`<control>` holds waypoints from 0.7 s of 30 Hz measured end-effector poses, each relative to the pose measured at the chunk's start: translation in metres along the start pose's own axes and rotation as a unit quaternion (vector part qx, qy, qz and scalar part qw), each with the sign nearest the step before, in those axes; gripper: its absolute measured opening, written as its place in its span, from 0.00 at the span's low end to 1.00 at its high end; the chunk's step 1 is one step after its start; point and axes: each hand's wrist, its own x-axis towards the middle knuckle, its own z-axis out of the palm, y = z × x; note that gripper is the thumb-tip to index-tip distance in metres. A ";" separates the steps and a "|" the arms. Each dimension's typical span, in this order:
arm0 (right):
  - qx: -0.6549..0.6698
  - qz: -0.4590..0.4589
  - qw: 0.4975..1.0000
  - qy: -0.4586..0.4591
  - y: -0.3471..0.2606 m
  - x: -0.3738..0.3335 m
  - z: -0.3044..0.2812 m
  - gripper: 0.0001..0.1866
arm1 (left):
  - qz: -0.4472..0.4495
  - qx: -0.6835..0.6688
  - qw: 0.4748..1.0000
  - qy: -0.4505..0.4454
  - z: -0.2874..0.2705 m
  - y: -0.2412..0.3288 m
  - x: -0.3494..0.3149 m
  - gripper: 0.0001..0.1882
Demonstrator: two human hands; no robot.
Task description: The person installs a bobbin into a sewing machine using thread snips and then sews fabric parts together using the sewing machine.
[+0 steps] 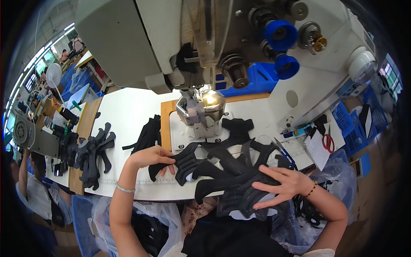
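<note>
A black padded fabric piece (233,165) with branching strips and cut-out gaps lies across the front of the white sewing table (122,111), its near part hanging over the edge toward my lap. At its left end my left hand (152,159) pinches a strip between thumb and fingers. My right hand (282,184) rests on its right side, fingers spread over the strips. Whether one piece or several overlap here, I cannot tell. Just beyond stands the sewing machine's metal needle area (200,109), lit by a small lamp.
More black padded pieces (96,154) are stacked at left, beside folded black fabric (147,132). Blue-handled snips (286,155) and red-handled scissors (328,143) lie at right. The machine head (124,38) overhangs the table. Plastic-lined bins (85,218) flank my lap. Another person's arm (23,173) shows far left.
</note>
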 end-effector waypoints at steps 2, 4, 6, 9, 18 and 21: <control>0.026 0.009 0.998 0.049 0.006 0.004 0.001 0.29 | -0.001 0.020 1.000 -0.007 -0.006 0.002 0.004 0.14; 0.048 0.019 0.995 0.086 0.009 0.013 0.012 0.28 | 0.005 0.055 0.998 -0.018 -0.006 0.000 0.010 0.18; 0.068 -0.021 0.989 0.133 0.017 0.028 0.031 0.30 | 0.026 0.150 0.988 0.018 -0.001 0.000 0.024 0.19; 0.037 -0.082 0.990 0.109 0.032 0.051 0.051 0.31 | 0.071 0.144 0.987 0.029 0.011 0.023 0.022 0.22; -0.008 -0.060 0.992 0.109 0.049 0.038 0.048 0.29 | 0.086 0.222 0.965 0.110 0.013 0.046 -0.011 0.15; 0.043 0.015 0.987 0.154 0.039 0.017 0.026 0.29 | 0.112 0.288 0.939 0.154 0.014 0.019 -0.008 0.16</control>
